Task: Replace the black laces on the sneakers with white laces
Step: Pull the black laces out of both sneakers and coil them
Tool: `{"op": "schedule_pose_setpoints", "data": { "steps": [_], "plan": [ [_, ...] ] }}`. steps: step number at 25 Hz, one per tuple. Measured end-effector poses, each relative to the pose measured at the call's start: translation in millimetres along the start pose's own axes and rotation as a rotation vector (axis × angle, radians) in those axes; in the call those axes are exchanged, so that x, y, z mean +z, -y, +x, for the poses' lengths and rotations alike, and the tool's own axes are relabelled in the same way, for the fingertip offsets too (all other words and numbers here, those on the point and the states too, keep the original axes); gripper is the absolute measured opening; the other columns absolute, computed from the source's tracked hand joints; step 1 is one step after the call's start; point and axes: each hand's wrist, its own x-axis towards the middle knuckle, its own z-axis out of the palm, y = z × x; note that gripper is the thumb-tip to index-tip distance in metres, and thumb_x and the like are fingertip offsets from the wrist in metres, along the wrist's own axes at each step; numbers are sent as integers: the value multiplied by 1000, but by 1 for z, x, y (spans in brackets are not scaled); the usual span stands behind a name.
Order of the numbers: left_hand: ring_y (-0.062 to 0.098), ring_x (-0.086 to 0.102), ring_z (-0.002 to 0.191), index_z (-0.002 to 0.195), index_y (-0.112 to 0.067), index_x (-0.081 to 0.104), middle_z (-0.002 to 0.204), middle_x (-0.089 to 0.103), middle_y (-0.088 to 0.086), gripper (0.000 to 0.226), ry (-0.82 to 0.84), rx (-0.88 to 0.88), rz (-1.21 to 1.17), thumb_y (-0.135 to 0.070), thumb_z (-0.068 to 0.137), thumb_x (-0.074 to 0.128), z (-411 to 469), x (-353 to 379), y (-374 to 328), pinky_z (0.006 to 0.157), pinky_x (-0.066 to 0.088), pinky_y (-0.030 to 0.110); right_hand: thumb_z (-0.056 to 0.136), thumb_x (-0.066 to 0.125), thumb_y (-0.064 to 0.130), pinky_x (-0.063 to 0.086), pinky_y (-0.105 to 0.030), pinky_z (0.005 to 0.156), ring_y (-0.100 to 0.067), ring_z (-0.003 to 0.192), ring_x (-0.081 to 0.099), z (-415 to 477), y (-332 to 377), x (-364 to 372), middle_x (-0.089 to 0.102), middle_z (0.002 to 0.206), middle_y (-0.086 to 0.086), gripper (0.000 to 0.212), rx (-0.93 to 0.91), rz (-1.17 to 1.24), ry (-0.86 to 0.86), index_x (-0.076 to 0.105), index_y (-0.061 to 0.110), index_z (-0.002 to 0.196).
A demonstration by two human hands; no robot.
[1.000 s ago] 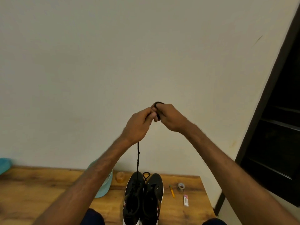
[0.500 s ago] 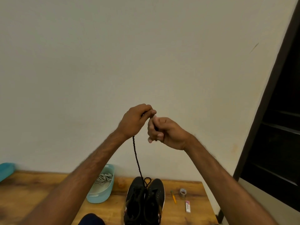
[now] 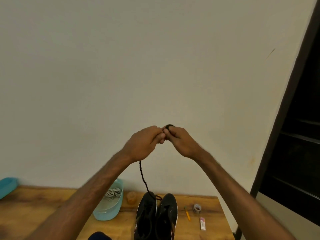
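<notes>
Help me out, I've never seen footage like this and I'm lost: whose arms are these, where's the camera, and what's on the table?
The camera sits on a person's head, looking forward and down, so both arms are theirs. The left hand and right hand are raised together, winding a black lace that hangs to two black sneakers on the wooden table. A turquoise tub holds pale laces. To the right lie a pencil, a tape roll and an eraser.
</notes>
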Motion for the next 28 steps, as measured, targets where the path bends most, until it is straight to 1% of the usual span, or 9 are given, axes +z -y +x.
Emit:
{"op": "schedule_pose_setpoints", "data": {
  "steps": [3,5,7,8,12,15,19,24,28],
  "plan": [
    [7,53,73,83,-26,56,80,53,-10,30,-154,-8,84,-40,103,39,9,-9,8,67,44,27,108,18,44,51,-33,79,-23,76,63,-10,8,11,69,80,-12,66,175,281,188,68,1,99],
    [12,52,70,83,-20,54,78,56,-4,28,-107,-17,-242,-38,101,43,12,-4,11,68,44,30,102,9,55,51,-30,79,-23,77,63,-12,28,15,68,80,-13,81,207,728,321,68,1,99],
    [20,48,76,85,-15,52,80,53,9,20,-42,-144,-746,-24,100,42,10,10,1,71,42,29,97,12,63,54,-32,84,-24,86,68,-6,47,13,71,91,-15,86,139,1108,303,71,2,103],
    [17,47,76,83,-14,53,79,53,9,24,-37,-210,-796,-18,103,40,7,18,-4,72,41,27,96,12,66,55,-33,89,-26,95,68,-1,52,10,71,102,-17,88,100,1190,256,70,1,110],
    [6,49,71,74,-19,52,74,55,-7,37,-27,-45,-394,-28,106,36,-13,29,-11,70,41,21,97,5,62,44,-38,107,-33,123,58,10,41,2,61,132,-22,89,50,850,72,53,-2,134],
    [10,54,76,76,-26,55,79,59,-9,34,18,-7,-60,-37,104,39,-16,14,-2,71,46,28,100,11,53,51,-39,99,-32,113,65,-2,25,9,68,123,-13,77,38,412,11,60,0,127],
    [6,49,76,84,-27,60,82,52,-12,29,-91,83,189,-42,102,41,-12,-1,3,60,44,28,97,7,57,51,-38,100,-25,103,69,-13,22,16,73,105,-12,81,151,210,100,68,6,115],
    [7,49,70,72,-34,53,77,49,-7,34,-231,48,-95,-55,97,43,10,-13,9,62,39,24,90,-5,69,53,-33,88,-32,97,68,-19,40,12,69,112,-26,105,214,615,374,65,-6,111],
    [13,54,75,76,-25,61,77,57,1,33,-75,-18,-521,-48,94,45,3,19,10,72,45,32,89,2,74,53,-34,95,-33,110,66,-8,57,-9,65,122,-26,105,78,1033,195,65,-4,121]
  ]
}}
